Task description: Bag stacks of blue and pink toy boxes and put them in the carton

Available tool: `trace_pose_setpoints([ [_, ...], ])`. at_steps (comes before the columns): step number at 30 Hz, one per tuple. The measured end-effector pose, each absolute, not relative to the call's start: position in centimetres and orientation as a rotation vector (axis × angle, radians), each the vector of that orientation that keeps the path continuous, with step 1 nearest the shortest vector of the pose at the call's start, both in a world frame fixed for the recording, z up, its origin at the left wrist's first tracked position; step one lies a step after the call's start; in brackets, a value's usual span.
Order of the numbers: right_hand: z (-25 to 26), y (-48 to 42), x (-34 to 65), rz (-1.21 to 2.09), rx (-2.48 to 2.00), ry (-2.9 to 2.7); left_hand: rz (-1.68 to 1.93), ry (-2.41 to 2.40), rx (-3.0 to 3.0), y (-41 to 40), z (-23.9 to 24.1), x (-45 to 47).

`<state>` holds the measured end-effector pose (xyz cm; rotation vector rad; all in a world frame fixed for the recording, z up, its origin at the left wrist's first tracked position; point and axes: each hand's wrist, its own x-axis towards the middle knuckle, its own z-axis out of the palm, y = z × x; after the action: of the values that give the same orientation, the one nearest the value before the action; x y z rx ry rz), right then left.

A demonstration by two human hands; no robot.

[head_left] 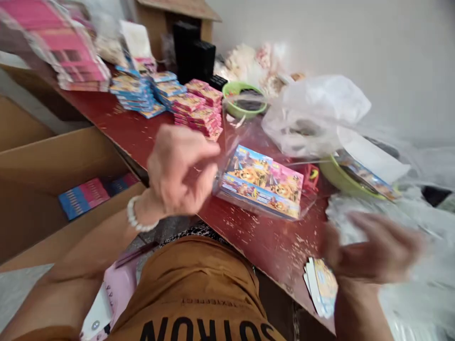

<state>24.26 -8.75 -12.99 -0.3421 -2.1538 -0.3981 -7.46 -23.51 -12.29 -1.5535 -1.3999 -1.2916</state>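
Note:
My left hand (181,173), a beaded bracelet at its wrist, is raised above the table edge. Its fingers are curled in, and whatever they may pinch is hidden. Close to the fingertips lies a pair of cartoon-printed boxes (263,182), one blue and one pink, inside a clear plastic bag (309,201). My right hand (377,244) is smeared by motion at the right, with its grip unclear. Below it a small fan of printed cards (322,286) rests at the table's near edge.
On the red table (249,232) stand stacks of blue boxes (135,92) and pink boxes (201,106). Green basins (240,113) and white plastic bags (313,113) lie behind. An open carton (64,156) at left holds more boxes.

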Motion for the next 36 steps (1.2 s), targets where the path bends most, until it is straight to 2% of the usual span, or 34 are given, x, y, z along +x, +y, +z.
trace_pose_setpoints([
  [4,-15.4,-12.7,22.5,-0.565,-0.325,-2.328,-0.81,-1.326,-2.005,-24.4,-15.3,-4.9],
  [7,-16.7,-13.0,20.8,-0.566,-0.422,-2.357,-0.653,-1.34,-2.097,-22.8,-17.3,-4.0],
  [19,-18.6,-11.5,20.3,-0.727,-0.459,-2.343,-0.774,-1.257,-1.832,-20.4,-19.6,-3.7],
  [28,-18.4,-12.8,19.6,-0.608,-0.366,-2.512,-0.71,-1.108,-1.954,-21.1,-19.0,-3.9],
  [36,-17.5,-12.2,20.1,-0.481,-0.517,-2.586,-0.731,-1.355,-2.149,-21.5,-17.3,-2.9],
])
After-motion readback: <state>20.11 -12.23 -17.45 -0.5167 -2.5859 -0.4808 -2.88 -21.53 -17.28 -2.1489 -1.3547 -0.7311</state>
